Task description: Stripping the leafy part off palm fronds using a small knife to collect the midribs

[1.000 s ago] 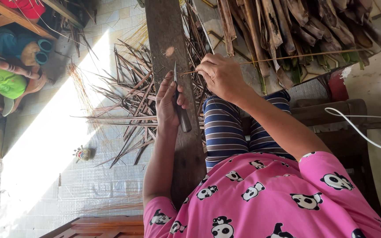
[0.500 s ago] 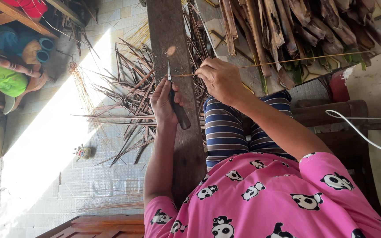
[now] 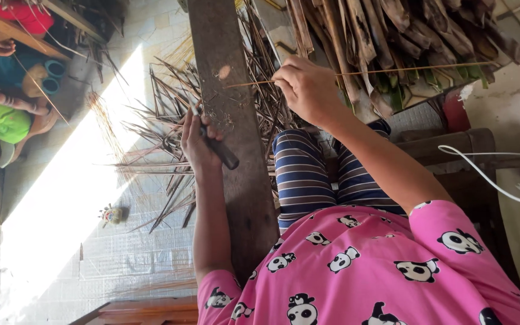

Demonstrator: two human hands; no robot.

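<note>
Midrib stick (image 3: 392, 70), thin, pale, held level over the wooden plank (image 3: 236, 144); right hand (image 3: 308, 90) fingers pinched shut on it near its bare end; left hand (image 3: 198, 139) fingers wrapped around a dark-handled knife (image 3: 215, 144), blade clear of the stick; best scraped with shallow strokes, the stick kept taut; dry leaf strips (image 3: 164, 126) on the floor.

You have no packages, labels, signs or screens anywhere around you here. Nothing in your view carries a wrapper, a tag or a display, so there is nothing of that kind to place.
</note>
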